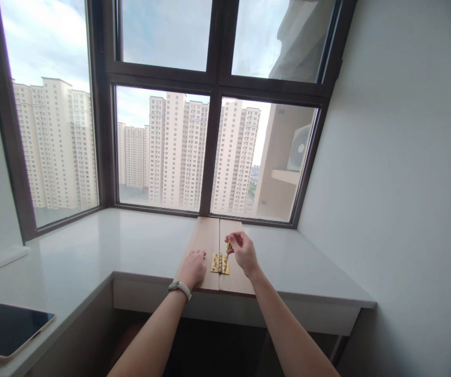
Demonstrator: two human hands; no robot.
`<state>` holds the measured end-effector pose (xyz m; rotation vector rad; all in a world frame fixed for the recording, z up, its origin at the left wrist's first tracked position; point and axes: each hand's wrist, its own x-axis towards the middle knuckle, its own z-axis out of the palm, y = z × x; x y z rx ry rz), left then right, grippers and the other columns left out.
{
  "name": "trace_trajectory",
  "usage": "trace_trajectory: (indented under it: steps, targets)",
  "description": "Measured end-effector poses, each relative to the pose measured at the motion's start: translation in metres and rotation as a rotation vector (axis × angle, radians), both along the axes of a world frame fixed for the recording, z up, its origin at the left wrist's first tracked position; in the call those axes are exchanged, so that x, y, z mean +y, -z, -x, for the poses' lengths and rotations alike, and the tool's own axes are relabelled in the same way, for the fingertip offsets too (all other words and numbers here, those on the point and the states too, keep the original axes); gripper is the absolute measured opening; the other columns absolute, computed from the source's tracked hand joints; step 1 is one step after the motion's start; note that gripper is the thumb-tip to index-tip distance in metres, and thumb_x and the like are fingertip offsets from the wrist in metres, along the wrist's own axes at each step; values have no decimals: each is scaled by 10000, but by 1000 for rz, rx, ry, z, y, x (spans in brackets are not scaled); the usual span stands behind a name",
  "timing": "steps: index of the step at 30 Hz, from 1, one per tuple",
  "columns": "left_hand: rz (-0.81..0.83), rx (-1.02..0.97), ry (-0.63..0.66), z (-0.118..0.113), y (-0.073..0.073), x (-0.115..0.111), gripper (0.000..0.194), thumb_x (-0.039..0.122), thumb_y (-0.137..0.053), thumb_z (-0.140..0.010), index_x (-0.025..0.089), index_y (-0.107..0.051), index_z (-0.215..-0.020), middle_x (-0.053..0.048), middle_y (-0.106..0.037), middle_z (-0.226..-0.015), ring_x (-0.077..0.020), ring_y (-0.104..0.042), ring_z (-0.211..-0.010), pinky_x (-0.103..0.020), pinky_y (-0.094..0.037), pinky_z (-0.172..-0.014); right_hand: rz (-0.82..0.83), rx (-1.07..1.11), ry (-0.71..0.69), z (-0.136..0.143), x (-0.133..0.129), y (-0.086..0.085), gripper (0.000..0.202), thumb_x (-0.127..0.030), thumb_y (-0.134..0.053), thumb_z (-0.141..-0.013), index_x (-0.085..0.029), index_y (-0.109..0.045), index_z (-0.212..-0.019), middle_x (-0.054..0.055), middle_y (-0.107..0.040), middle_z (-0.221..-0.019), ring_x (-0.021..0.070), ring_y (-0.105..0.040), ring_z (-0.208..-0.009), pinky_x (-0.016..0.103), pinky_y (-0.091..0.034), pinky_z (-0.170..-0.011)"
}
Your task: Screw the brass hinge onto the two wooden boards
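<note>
While the left hand rests, fingers loosely extended, on the left wooden board, the right hand's fingers grip a yellow-handled screwdriver at the gold-coloured hinge, positioned at the left hand's 3 o'clock.

Watch around 7 o'clock on the left wrist, pale band, silvery case, dark face. Forearms are just bare.

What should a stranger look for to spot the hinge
Beneath the big window, two pale boards lie on the white counter. The hinge straddles their seam: flat and gold, unlike the slim yellow-handled tool in the right hand.
</note>
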<state>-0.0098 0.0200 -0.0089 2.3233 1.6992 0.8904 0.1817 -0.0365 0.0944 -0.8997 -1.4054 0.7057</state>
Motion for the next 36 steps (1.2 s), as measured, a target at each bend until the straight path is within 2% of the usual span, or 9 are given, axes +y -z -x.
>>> trace_trajectory:
  steps: [6,12,17,22,27,34,36]
  targets:
    - [-12,-17,3,0,2,2,348,213,-406,-953,159,-648,-1197,-134,-667,-1221,-261,-535,-1159,-334,-367,-988,8,0,-38,1,-1,-1,453,-626,-704,-820,-211,-599,-969,110,-728,-1027,272,-703,-964,389,-649,-654]
    - [-4,0,2,-1,2,1,354,218,-399,-960,162,-636,-1217,-131,-658,-1248,-259,-530,-1170,-333,-374,-976,18,-12,-101,-1,1,0,454,-610,-605,-902,-212,-622,-1119,101,-716,-1066,258,-691,-999,368,-635,-678]
    - [5,25,-2,0,1,1,367,194,-404,-943,159,-628,-1232,-134,-654,-1255,-258,-520,-1179,-333,-361,-990,1,-31,-50,-1,1,1,409,-588,-606,-911,-209,-640,-1060,111,-712,-1077,268,-692,-993,380,-643,-662]
    - [-10,19,-9,-1,4,4,364,178,-413,-925,160,-638,-1211,-125,-661,-1237,-255,-527,-1166,-327,-366,-982,-11,-26,10,1,2,0,413,-599,-662,-869,-203,-617,-976,111,-723,-1011,277,-700,-958,366,-643,-597]
    - [-29,18,-10,-1,7,7,355,179,-419,-923,165,-643,-1198,-116,-670,-1214,-249,-530,-1158,-322,-371,-980,-14,-18,-3,1,1,0,444,-624,-698,-826,-209,-599,-949,111,-730,-986,284,-706,-943,377,-645,-591]
    - [-31,4,-7,0,7,6,334,218,-404,-957,175,-646,-1184,-110,-670,-1215,-247,-539,-1137,-330,-384,-974,19,-29,-113,-2,0,0,457,-613,-580,-916,-212,-630,-1131,105,-707,-1071,261,-689,-994,369,-636,-662]
    - [-30,-2,-5,0,6,6,332,233,-399,-966,173,-648,-1178,-112,-670,-1211,-250,-539,-1135,-335,-387,-971,17,-41,-120,-2,0,1,442,-602,-563,-930,-213,-645,-1123,103,-701,-1080,256,-687,-993,372,-635,-676]
